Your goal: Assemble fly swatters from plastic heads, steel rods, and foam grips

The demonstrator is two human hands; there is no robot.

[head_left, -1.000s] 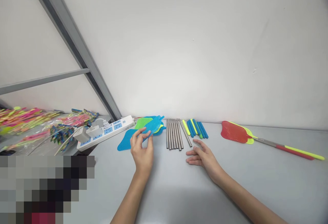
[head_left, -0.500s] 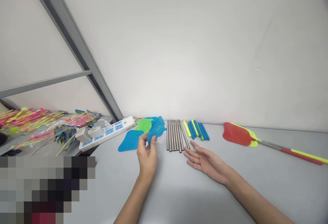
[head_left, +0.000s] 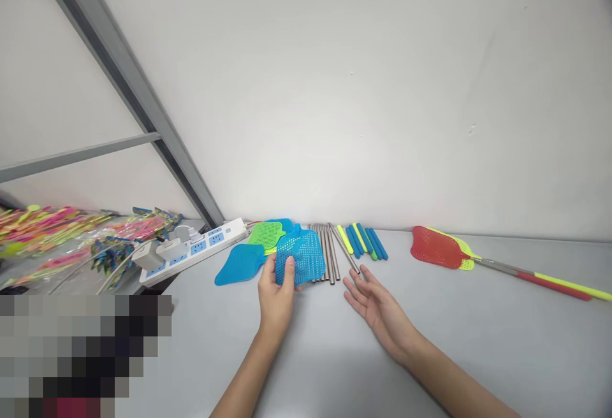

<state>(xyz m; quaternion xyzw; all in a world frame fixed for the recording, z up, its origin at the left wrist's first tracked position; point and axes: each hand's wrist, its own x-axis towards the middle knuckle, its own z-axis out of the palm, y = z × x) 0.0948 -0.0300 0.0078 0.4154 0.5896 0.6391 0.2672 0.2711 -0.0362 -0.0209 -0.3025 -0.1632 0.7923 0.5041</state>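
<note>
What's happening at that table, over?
Left hand gripping blue perforated plastic swatter head. Right hand open, empty, near slim silver metal rods. Swatter head partly hiding rods.

Over the desk (head_left: 430, 316), between the right hand (head_left: 380, 309) and the red swatter (head_left: 436, 247), there is room to pass; the wall (head_left: 401, 99) blocks behind

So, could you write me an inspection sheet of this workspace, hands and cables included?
Surface: grey tabletop, smooth-looking.
Job's things: blue mesh head, held; green head, metal rods, coloured grips; red swatter overlapping a yellow swatter.
Clutter: colourful bagged goods at far left.
Left hand: gripping the blue mesh head.
Right hand: open, near the metal rods; contact unclear.
Cables: white cable beside the power strip.
Surroundings: pale wall, grey metal frame; lower-left corner pixelated.
</note>
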